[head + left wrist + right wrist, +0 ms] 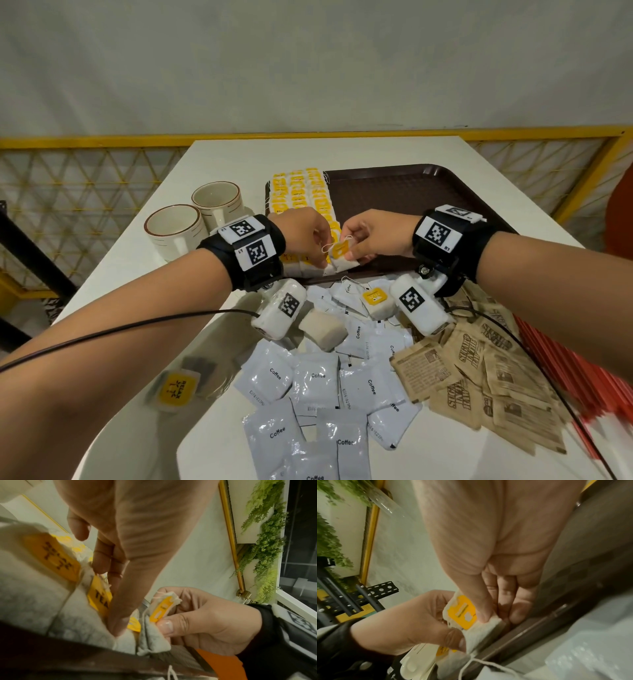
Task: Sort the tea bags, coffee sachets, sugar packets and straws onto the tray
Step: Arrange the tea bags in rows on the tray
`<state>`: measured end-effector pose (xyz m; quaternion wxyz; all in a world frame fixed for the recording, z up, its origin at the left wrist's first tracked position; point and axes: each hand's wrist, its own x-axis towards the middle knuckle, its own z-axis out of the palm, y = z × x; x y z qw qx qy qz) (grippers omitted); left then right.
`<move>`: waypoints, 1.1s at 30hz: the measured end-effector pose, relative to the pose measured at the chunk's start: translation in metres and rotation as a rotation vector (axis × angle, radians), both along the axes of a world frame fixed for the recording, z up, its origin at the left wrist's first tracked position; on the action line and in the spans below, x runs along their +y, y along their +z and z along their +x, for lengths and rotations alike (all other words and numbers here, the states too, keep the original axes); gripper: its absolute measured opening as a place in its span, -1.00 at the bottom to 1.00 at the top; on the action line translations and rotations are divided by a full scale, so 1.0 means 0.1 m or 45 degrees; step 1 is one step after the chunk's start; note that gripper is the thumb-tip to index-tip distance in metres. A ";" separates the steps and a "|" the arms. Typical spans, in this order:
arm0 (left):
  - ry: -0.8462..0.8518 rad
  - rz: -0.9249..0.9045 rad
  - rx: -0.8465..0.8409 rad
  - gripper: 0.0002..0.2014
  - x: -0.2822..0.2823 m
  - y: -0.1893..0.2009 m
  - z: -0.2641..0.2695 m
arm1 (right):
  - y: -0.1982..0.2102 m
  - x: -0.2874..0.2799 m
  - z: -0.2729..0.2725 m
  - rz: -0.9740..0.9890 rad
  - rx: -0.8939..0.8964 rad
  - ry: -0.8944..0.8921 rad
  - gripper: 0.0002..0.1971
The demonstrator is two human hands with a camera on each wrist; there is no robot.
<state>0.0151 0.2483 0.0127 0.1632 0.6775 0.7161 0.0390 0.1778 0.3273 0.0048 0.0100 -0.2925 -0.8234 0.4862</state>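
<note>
— head view: we've got one tea bag [342,255] at the near edge of the tray [404,195], just beside the row of tea bags [301,195] already laid there.

— light, soft, easy to tear, we judge. our right hand [373,236] pinches its paper body, our left hand [305,236] pinches alongside — avoid the loose string.

— coffee sachets [318,383] wait on the table.
</note>
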 end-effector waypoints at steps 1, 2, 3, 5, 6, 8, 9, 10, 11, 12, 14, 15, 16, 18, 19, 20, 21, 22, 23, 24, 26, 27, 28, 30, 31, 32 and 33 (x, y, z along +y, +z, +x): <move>-0.005 0.003 -0.003 -0.75 0.00 0.00 0.00 | 0.00 0.00 0.00 0.003 -0.004 0.000 -0.84; -0.007 0.008 -0.003 -0.75 -0.01 0.00 0.00 | 0.01 0.00 0.00 0.013 -0.008 0.002 -0.85; -0.004 0.018 -0.008 -0.76 -0.01 0.00 -0.01 | 0.02 0.00 0.00 0.025 -0.012 0.003 -0.85; 0.011 0.061 -0.045 -0.79 -0.03 0.05 -0.03 | 0.05 0.02 0.00 0.047 -0.021 0.000 -0.86; 0.025 0.085 -0.078 -0.81 -0.04 0.08 -0.05 | 0.06 0.03 0.01 0.045 -0.022 -0.014 -0.85; 0.059 0.126 -0.147 -0.84 -0.07 0.15 -0.12 | 0.10 0.04 0.05 0.029 -0.014 -0.052 -0.85; 0.066 0.131 -0.157 -0.85 -0.10 0.17 -0.16 | 0.11 0.04 0.06 0.021 -0.005 -0.066 -0.86; 0.065 0.123 -0.152 -0.85 -0.12 0.18 -0.18 | 0.12 0.04 0.08 0.009 0.009 -0.077 -0.86; 0.063 0.109 -0.141 -0.83 -0.15 0.17 -0.20 | 0.13 0.05 0.10 -0.010 0.021 -0.085 -0.87; 0.060 0.096 -0.132 -0.81 -0.18 0.16 -0.20 | 0.13 0.04 0.11 -0.034 0.030 -0.089 -0.89; 0.058 0.089 -0.112 -0.80 -0.24 0.11 -0.20 | 0.14 0.04 0.12 -0.093 0.046 -0.083 -0.90; 0.063 0.096 -0.105 -0.80 -0.25 0.08 -0.20 | 0.14 0.04 0.12 -0.123 0.045 -0.076 -0.90; 0.071 0.103 -0.106 -0.80 -0.26 0.07 -0.20 | 0.15 0.03 0.12 -0.147 0.037 -0.069 -0.90; 0.078 0.110 -0.134 -0.82 -0.26 0.06 -0.21 | 0.15 0.00 0.10 -0.173 0.008 -0.057 -0.89; 0.074 0.114 -0.158 -0.83 -0.25 0.07 -0.21 | 0.14 -0.01 0.09 -0.159 -0.013 -0.049 -0.88; 0.072 0.121 -0.186 -0.84 -0.24 0.08 -0.20 | 0.14 -0.02 0.08 -0.131 -0.036 -0.042 -0.88; 0.077 0.135 -0.217 -0.86 -0.23 0.09 -0.19 | 0.15 -0.02 0.07 -0.102 -0.062 -0.044 -0.88; 0.084 0.156 -0.246 -0.89 -0.21 0.10 -0.19 | 0.17 -0.02 0.06 -0.093 -0.076 -0.061 -0.88; 0.091 0.179 -0.264 -0.91 -0.19 0.11 -0.19 | 0.19 -0.01 0.06 -0.111 -0.071 -0.104 -0.87; 0.096 0.198 -0.272 -0.93 -0.16 0.12 -0.18 | 0.21 0.01 0.07 -0.152 -0.042 -0.176 -0.85; 0.107 0.199 -0.264 -0.95 -0.12 0.13 -0.17 | 0.25 0.03 0.08 -0.243 0.025 -0.328 -0.86; 0.110 0.192 -0.262 -0.96 -0.10 0.13 -0.16 | 0.25 0.02 0.08 -0.276 0.041 -0.367 -0.87; 0.106 0.191 -0.267 -0.96 -0.08 0.13 -0.15 | 0.25 0.01 0.09 -0.296 0.042 -0.371 -0.88; 0.087 0.202 -0.298 -0.94 -0.08 0.15 -0.12 | 0.24 -0.02 0.10 -0.275 0.013 -0.323 -0.88; 0.067 0.202 -0.327 -0.93 -0.10 0.17 -0.11 | 0.25 -0.02 0.12 -0.246 0.003 -0.291 -0.88; 0.032 0.189 -0.361 -0.94 -0.14 0.19 -0.10 | 0.28 -0.03 0.14 -0.217 0.002 -0.247 -0.88; -0.018 0.155 -0.385 -0.96 -0.19 0.22 -0.08 | 0.31 -0.03 0.18 -0.195 0.000 -0.184 -0.91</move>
